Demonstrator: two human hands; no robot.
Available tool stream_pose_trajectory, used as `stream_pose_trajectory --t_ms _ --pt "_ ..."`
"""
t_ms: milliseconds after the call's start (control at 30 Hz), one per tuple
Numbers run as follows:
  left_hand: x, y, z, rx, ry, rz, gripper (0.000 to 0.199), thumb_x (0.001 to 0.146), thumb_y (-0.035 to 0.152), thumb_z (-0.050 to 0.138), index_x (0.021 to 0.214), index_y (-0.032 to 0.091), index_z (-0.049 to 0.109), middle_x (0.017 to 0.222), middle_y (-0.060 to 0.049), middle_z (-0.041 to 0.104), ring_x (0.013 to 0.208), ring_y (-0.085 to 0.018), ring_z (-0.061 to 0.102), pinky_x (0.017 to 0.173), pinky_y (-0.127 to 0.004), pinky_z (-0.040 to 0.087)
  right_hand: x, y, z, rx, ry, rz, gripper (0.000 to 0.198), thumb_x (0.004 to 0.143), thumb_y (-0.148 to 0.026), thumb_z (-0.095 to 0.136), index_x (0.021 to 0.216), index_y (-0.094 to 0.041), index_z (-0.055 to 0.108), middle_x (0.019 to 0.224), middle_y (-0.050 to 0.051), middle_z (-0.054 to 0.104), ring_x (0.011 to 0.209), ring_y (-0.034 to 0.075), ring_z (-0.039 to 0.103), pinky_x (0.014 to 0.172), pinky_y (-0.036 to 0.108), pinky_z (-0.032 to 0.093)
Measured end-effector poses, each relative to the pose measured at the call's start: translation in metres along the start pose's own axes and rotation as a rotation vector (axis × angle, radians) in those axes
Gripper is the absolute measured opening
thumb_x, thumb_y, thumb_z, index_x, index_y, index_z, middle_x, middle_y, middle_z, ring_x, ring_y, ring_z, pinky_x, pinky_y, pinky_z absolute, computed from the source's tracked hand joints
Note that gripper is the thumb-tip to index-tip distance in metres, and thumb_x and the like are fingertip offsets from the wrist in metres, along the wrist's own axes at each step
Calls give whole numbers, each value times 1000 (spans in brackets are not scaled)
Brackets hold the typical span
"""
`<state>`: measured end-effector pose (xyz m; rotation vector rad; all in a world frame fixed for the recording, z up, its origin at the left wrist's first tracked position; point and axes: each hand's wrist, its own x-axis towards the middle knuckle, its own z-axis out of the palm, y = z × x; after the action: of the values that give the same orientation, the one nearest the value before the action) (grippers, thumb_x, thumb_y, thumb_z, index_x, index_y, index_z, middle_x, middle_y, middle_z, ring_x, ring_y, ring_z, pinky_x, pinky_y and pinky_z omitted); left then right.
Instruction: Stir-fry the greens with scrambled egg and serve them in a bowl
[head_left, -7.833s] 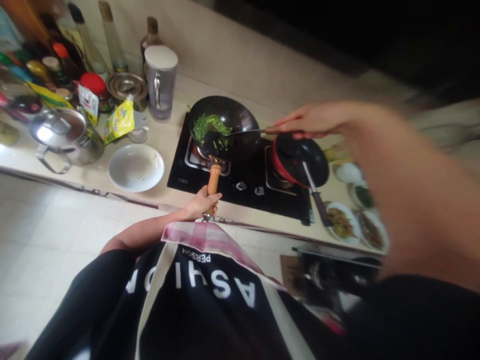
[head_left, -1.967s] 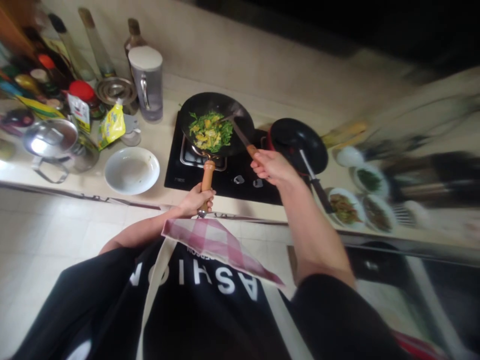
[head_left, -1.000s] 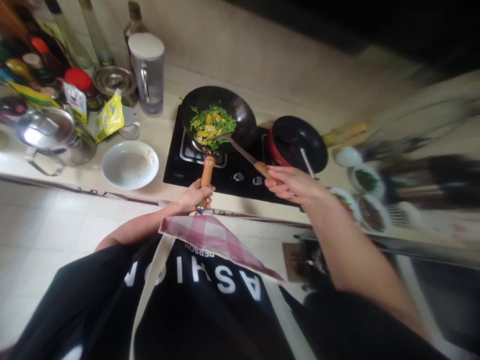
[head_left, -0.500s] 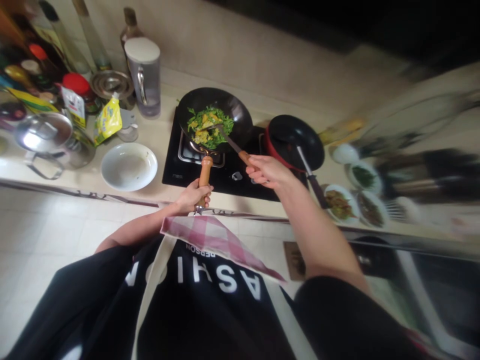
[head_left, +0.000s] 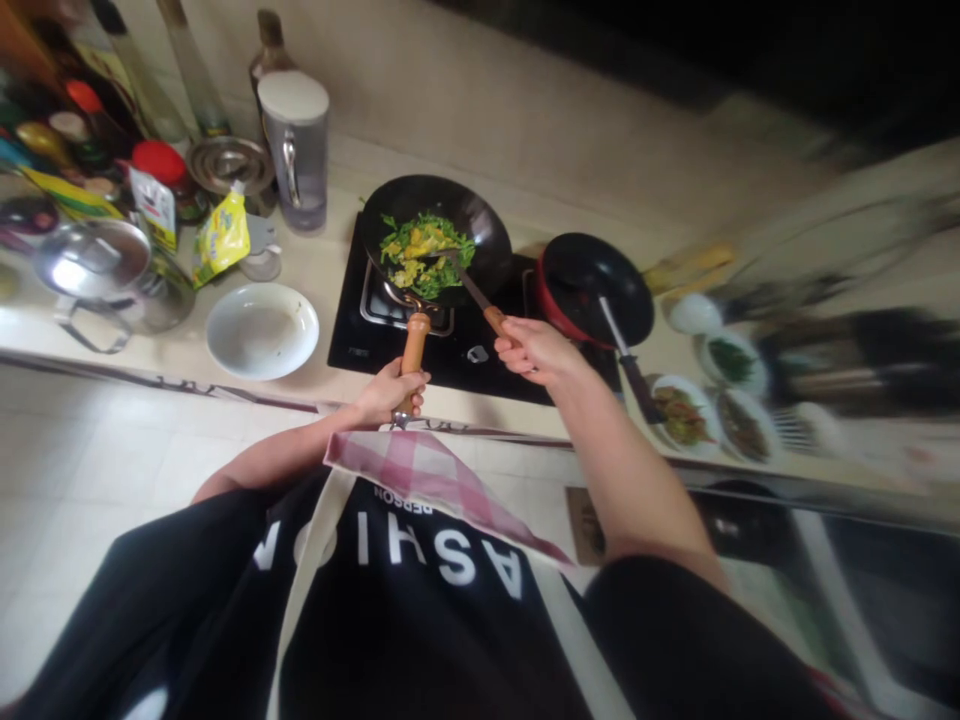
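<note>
A black wok [head_left: 486,235] sits on the left burner of the black stove [head_left: 360,345]. Inside it lie chopped greens with yellow pieces that look like egg [head_left: 420,255]. My left hand [head_left: 391,390] is closed around the wok's wooden handle [head_left: 415,342], close to my apron. My right hand [head_left: 536,350] grips the wooden end of a spatula [head_left: 476,292]. The spatula's metal blade rests among the greens, partly covered by them. Both hands are fully in sight, though some fingers are hidden behind the handles.
Left of the stove stand a white plate [head_left: 262,332], a clear pitcher [head_left: 295,155], a steel pot [head_left: 101,265] and a yellow pouch [head_left: 221,240]. A red pan [head_left: 592,285] occupies the right burner. Beyond it are several dishes of food, including greens [head_left: 731,358].
The whole view has shifted slightly, so the counter items appear a little further right. The greens sit slightly differently around the spatula blade. Both hands keep their holds.
</note>
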<state>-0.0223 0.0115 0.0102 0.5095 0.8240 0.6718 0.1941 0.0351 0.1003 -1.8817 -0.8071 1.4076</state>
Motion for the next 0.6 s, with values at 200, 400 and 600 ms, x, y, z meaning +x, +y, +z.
stream_pose_trajectory --t_ms 200,400,600 --pt "3 -4 -3 11 -14 9 16 94 9 57 92 19 44 62 7 48 45 -7 46 42 -19 41 2 -17 3 24 -60 -20 8 102 -18 43 95 -20 45 60 -5 44 37 2 26 32 8 15" --pt "6 -6 -6 -18 -23 14 19 92 11 62 93 19 44 64 6 50 45 -7 47 43 -19 42 17 -32 18 -28 3 29 18 105 -17 36 88 -19 42 57 -5 41 36 1 23 32 9 14" --pt "6 -5 -8 -16 -31 7 24 90 12 67 93 19 45 63 7 49 44 -7 46 43 -19 42 -20 -65 -26 -285 45 -158 11 98 -10 54 105 -16 60 60 -1 54 41 4 39 35 12 28"
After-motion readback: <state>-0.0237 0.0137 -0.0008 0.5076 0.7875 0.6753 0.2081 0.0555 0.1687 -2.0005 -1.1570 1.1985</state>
